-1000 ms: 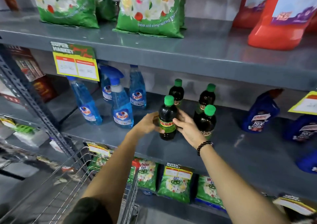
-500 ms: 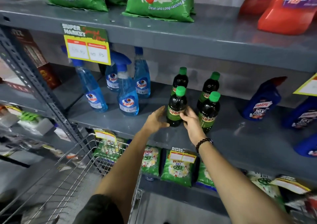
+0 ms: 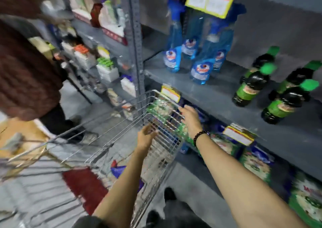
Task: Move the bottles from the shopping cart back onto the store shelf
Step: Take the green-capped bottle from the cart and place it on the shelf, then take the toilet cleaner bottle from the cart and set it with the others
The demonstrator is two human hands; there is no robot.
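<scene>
Several dark bottles with green caps and green labels [image 3: 250, 86] stand on the grey store shelf [image 3: 217, 97] at the right. The wire shopping cart [image 3: 122, 123] is below and to the left of them. My left hand [image 3: 145, 136] hovers open over the cart's near right side and holds nothing. My right hand [image 3: 190, 117], with a black bead bracelet at the wrist, reaches open over the cart's front rim, also with nothing in it. A red pack [image 3: 83, 186] and a blue pack [image 3: 120, 170] lie in the cart. The view is blurred.
Blue spray bottles [image 3: 200, 70] stand left of the dark bottles. Green detergent bags [image 3: 256, 165] fill the shelf below. A grey upright post [image 3: 135, 41] divides the shelving. A person in a dark red top [image 3: 22, 70] stands at the left beside the cart.
Both hands have let go of the bottle on the shelf and dropped down to the cart. My view has swung left and down, bringing the cart and another person into sight.
</scene>
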